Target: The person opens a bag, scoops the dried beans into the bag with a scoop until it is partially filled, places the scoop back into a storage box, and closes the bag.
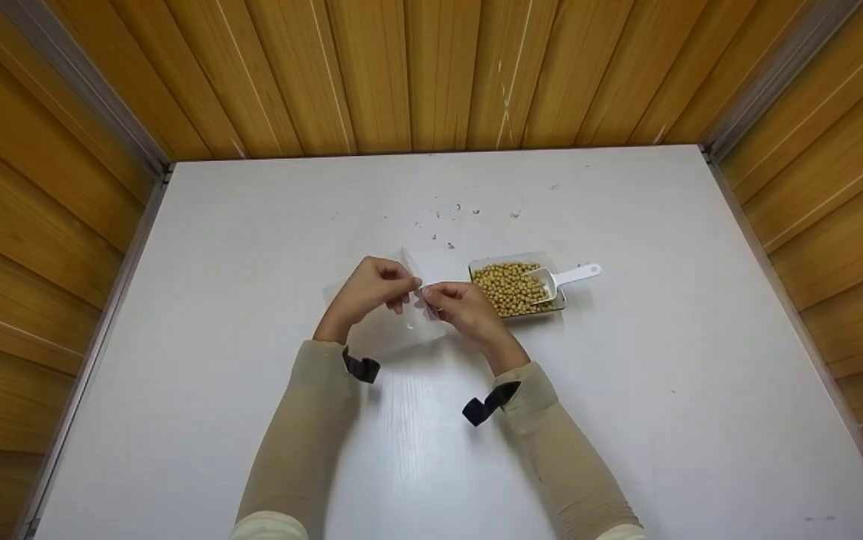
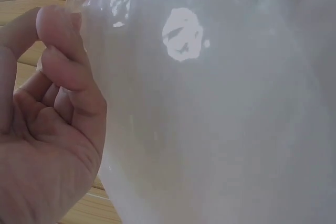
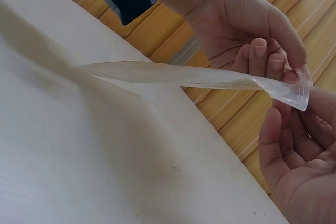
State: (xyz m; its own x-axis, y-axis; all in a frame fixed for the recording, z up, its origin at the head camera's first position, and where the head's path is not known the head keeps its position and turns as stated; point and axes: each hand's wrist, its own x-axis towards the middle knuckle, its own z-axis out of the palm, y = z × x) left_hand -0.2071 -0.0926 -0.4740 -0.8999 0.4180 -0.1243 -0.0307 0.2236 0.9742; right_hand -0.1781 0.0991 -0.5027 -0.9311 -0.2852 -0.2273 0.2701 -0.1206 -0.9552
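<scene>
As each grip [image 1: 373, 291] [image 1: 470, 312] pinches plain bag [image 1: 412, 321], beans [image 1: 504, 289]

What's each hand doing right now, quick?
Left hand: closed, pinching the clear plastic bag at its edge.
Right hand: closed, pinching the bag's edge too.

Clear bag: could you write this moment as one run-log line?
left hand grip: pinching clear bag | right hand grip: pinching clear bag | beans: in clear container | white scoop: resting in beans
</scene>
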